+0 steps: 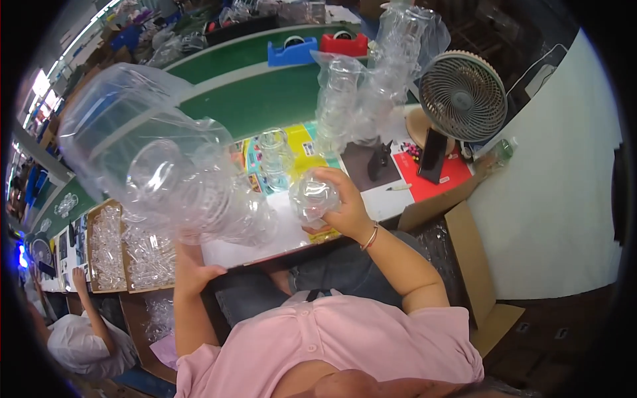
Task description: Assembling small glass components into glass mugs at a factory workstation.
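My left hand (194, 268) is under a large clear plastic bag (106, 129) and holds it up at the left. Stacked clear round plastic pieces, like bowls or lids, fill the bag's lower part. Its fingers are hidden behind the bag; only the thumb shows, stretched toward the right. In my right hand (346, 207) is a clear round plastic piece (312, 198), gripped from its right side, just right of the bag's end. Beyond it, a short row of similar clear pieces (273, 156) stands on the printed table covering (305, 142).
Filled clear bags (338, 99) stand at the back, near blue (292, 52) and red (344, 44) tape dispensers. At right are a fan (463, 96), a phone (432, 156) and an open carton (471, 259). Boxes of small clear parts (149, 255) sit left, beside another person (86, 338).
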Available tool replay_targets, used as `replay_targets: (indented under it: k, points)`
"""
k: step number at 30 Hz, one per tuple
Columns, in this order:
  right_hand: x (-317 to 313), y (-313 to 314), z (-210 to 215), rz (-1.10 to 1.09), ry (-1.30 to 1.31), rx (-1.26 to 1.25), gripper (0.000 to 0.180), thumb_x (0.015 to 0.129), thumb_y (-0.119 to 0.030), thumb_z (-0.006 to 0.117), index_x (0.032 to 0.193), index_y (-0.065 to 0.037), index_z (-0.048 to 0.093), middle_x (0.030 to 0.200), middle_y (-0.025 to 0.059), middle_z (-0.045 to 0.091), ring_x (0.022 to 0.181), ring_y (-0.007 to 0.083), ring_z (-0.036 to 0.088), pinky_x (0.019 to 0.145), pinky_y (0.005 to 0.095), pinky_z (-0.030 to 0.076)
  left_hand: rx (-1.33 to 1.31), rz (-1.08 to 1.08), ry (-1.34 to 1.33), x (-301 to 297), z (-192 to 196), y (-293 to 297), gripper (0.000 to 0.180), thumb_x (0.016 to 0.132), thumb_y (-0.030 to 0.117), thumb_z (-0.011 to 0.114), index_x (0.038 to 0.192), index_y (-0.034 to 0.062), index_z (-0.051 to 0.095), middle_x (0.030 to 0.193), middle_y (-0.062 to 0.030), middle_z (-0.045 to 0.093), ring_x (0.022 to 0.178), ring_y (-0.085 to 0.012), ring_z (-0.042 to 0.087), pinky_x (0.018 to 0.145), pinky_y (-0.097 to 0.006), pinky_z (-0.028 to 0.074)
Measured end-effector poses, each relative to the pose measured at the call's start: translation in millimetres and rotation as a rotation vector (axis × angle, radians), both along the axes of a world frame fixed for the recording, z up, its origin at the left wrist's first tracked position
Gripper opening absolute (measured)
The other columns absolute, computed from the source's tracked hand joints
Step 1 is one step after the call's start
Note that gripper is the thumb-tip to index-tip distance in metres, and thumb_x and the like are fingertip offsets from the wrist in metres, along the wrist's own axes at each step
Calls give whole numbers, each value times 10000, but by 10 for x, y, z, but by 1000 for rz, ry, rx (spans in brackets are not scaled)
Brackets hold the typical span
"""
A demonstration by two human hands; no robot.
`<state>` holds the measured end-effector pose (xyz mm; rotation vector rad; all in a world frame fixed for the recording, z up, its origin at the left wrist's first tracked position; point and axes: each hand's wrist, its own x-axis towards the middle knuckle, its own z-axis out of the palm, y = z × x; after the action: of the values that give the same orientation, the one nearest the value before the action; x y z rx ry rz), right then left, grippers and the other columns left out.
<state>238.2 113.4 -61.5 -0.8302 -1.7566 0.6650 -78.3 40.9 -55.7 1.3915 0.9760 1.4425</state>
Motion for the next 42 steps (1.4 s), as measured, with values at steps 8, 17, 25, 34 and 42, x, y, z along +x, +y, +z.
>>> replay_targets:
  k: [8,17,25,34,42]
  points:
    - [96,55,429,-45,60,126,507,766,-95,655,1218,-9,442,1198,140,499,1113,241,487,954,335,372,64,110,-170,14,304,-186,1313,435,373,884,1405,50,60,1423,-127,213,1301,-283,263,1054,-421,232]
    - [821,245,1136,-10,747,203,566,894,-384,455,1249,48,365,1234,229,440,1168,371,421,1027,533,272,-99,55,-183,-139,87,-295,1242,411,346,898,1373,15,185,1373,-130,319,1265,-288,328,1030,-421,277]
    - [1240,255,963,-197,1045,156,619,881,-409,467,1239,86,360,1261,252,392,1225,378,336,1055,542,217,-158,-81,-64,-644,-476,-263,1088,504,350,861,1344,6,261,1335,-135,366,1243,-289,361,1020,-428,296]
    - [1257,292,699,-99,934,204,660,874,-440,474,1255,78,326,1303,269,344,1244,395,308,1061,561,185,-272,9,-110,-700,-555,24,1038,543,398,815,1339,10,275,1337,-132,367,1245,-290,360,1023,-432,292]
    - [1468,77,628,179,822,148,426,852,-173,531,1181,58,389,1247,286,389,716,249,584,535,327,506,-339,111,-169,-785,-571,256,998,577,441,775,1335,13,287,1338,-128,367,1246,-291,358,1026,-435,289]
